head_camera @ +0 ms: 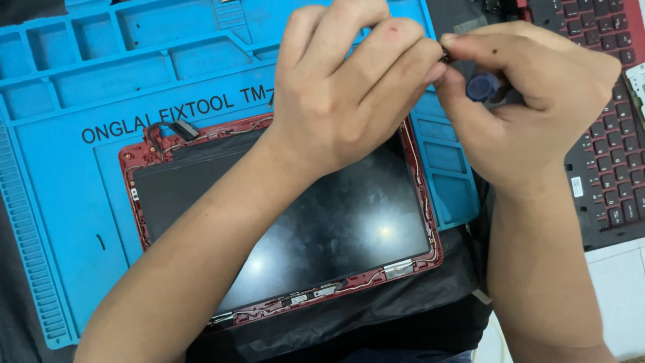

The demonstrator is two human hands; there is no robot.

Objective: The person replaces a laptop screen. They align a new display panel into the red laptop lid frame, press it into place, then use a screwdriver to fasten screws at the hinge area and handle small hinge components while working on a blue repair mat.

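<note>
- Looking down over our own two hands, we are seeing them meeting above the upper right corner of a red laptop lid lying face up on a blue silicone work mat.
- We are pinching something tiny and dark at the meeting point: the left hand is curling its fingertips toward the right hand, and both seem to be closing on the same small part, too small for us to tell what it is.
- We are also cradling a small blue round-ended tool inside the right palm, its rounded cap peeking out between thumb and fingers; holding it tucked there is probably keeping it ready while the fingertips are handling the little part.
- We are keeping the work raised over the mat, likely so a dropped piece is landing in its moulded trays rather than rolling off.
- Lying under our left forearm, the dark screen panel is showing glare spots, with thin cables running along the exposed red frame and metal hinges at its near edge.
- Sitting at the right, touching nothing we hold, a keyboard deck with red-edged keys is resting partly on a white surface.
- Blocking much of the lid's upper right corner, our left hand and wrist are hiding whatever lies there.
</note>
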